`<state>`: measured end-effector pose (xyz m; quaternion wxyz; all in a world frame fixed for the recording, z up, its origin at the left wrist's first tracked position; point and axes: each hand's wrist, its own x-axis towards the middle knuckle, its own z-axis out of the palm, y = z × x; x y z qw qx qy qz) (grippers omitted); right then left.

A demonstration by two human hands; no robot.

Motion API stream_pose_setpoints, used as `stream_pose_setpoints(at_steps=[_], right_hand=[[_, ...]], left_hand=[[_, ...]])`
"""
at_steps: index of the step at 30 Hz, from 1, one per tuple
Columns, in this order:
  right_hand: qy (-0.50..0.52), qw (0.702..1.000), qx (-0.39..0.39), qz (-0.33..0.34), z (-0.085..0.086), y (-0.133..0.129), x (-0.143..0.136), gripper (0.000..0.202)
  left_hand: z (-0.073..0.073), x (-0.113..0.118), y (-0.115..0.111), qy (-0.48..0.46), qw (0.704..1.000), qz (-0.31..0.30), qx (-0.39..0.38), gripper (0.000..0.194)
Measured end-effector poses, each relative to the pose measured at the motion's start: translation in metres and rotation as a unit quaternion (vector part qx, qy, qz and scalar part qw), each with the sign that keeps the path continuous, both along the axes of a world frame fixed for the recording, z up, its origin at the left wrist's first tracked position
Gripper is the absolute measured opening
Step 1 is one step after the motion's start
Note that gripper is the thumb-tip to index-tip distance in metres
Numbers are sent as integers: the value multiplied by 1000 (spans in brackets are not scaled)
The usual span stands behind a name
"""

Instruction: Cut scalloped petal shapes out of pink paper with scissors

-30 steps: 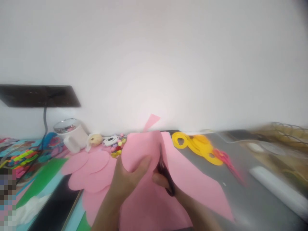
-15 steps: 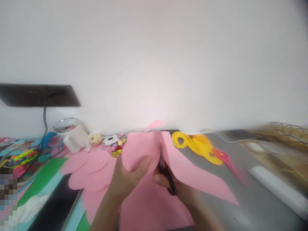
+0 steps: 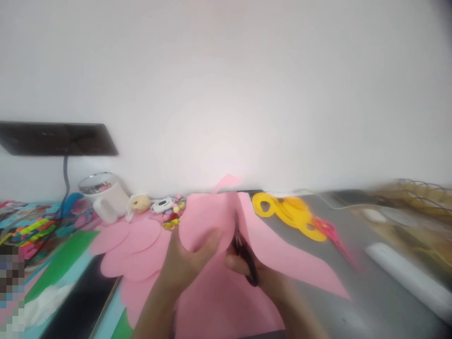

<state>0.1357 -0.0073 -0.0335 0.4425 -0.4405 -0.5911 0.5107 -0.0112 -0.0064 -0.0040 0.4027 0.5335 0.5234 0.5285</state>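
Note:
A partly cut piece of pink paper (image 3: 208, 212) with a rounded lower edge is pinched in my left hand (image 3: 190, 259), thumb on top and fingers underneath. My right hand (image 3: 247, 266) grips dark-handled scissors (image 3: 250, 268), whose blades lie at the right edge of the rounded piece. A long pink offcut strip (image 3: 289, 261) hangs away to the right of the blades. Beneath both hands lies a larger pink sheet (image 3: 222, 301). Several pink rounded cutouts (image 3: 141, 259) overlap in a pile left of my left hand.
Yellow ring-shaped cutouts (image 3: 291, 212) and pink scissors (image 3: 335, 240) lie to the right, with a white roll (image 3: 406, 278) beyond. At the back left stand a white mug (image 3: 111, 202) and small trinkets (image 3: 169, 207). A dark panel (image 3: 58, 139) is above them, against the wall.
Almost nothing differs. Both hands, the scissors and the pink paper stay in nearly the same place.

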Motion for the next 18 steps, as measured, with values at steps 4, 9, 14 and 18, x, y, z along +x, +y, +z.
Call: stream_pose_setpoints(at_steps=[4, 9, 14, 18], right_hand=[[9, 1000, -15, 8, -3, 1, -1, 30], [49, 999, -17, -6, -10, 0, -1, 33], [33, 999, -14, -5, -8, 0, -1, 37], [28, 1000, -11, 8, -4, 1, 0, 36]], left_hand=[[0, 0, 0, -7, 1000, 4, -3, 20], [-1, -1, 0, -11, 1000, 9, -1, 22], [-1, -2, 0, -13, 1000, 20, -9, 20], [-1, -2, 0, -15, 999, 25, -15, 20]])
